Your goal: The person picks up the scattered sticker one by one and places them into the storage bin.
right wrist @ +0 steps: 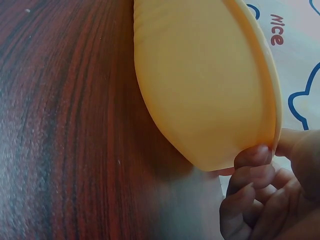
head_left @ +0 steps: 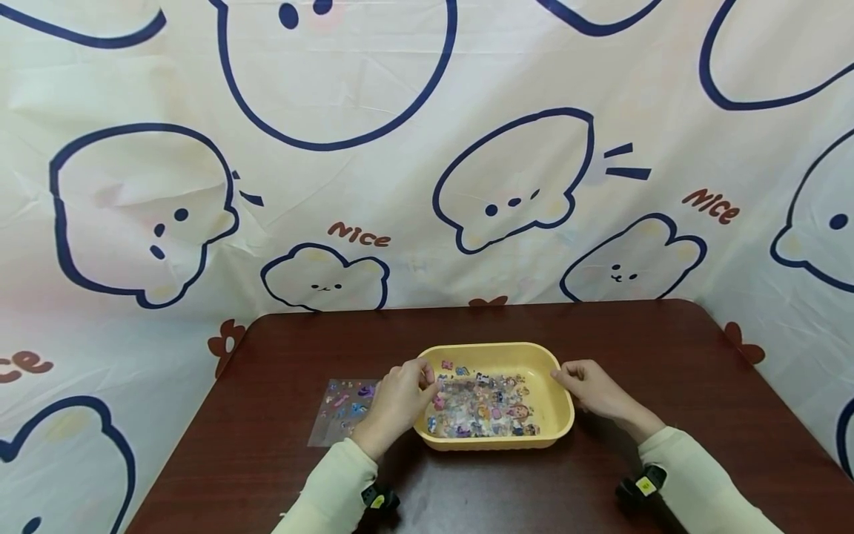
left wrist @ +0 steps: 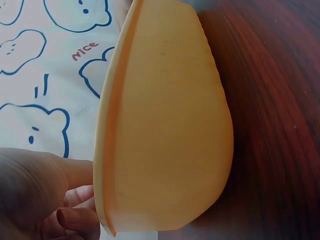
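Observation:
A yellow plastic tray [head_left: 557, 404] rests on the table and holds clear sticker sheets [head_left: 487, 404] printed with small colourful figures. My right hand [head_left: 594, 386] grips the tray's right rim, thumb over the edge and curled fingers [right wrist: 252, 175] under it on the outer wall. At the left end, my left hand [head_left: 396, 400] reaches over the rim with bent fingers [left wrist: 77, 218], thumb and fingertips close to the sheets' left edge. I cannot tell whether it pinches a sheet. In the left wrist view the thumb's tip is hidden behind the rim.
Another clear sticker sheet [head_left: 333, 415] lies flat on the brown table [head_left: 507, 489], left of the tray and partly behind the left hand. A white cloth [head_left: 400, 185] with blue cartoon outlines hangs behind the table and at its sides. Each wrist carries a small black camera [head_left: 640, 483].

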Available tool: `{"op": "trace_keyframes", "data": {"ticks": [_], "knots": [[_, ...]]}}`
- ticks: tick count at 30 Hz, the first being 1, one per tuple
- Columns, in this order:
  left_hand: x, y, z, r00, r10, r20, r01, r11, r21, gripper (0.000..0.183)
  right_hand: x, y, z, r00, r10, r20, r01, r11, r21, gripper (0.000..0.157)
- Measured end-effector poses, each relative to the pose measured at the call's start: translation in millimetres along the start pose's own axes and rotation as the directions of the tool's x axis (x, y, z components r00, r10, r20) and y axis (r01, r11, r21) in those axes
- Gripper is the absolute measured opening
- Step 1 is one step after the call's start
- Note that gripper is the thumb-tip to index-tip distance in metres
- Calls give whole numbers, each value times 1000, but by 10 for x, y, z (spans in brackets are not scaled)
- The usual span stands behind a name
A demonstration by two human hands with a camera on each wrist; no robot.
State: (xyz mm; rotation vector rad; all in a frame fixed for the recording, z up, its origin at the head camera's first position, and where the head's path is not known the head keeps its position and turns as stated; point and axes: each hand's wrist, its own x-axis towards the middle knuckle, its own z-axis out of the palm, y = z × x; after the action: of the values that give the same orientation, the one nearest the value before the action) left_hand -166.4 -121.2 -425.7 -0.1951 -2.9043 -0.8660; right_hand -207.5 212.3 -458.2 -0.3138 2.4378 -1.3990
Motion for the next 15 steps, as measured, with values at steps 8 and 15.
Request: {"op": "trace_keyframes", "data": {"ticks": [8,15], "knots": [[9,1,12,1000,2,-26,1,995,97,30,-5,-3,-11,1000,-23,6,23,1000,11,38],[-16,12,-19,998,50,-45,-42,987,158,31,-12,-13,-18,1000,-26,6,26,1000,15,40]]}}
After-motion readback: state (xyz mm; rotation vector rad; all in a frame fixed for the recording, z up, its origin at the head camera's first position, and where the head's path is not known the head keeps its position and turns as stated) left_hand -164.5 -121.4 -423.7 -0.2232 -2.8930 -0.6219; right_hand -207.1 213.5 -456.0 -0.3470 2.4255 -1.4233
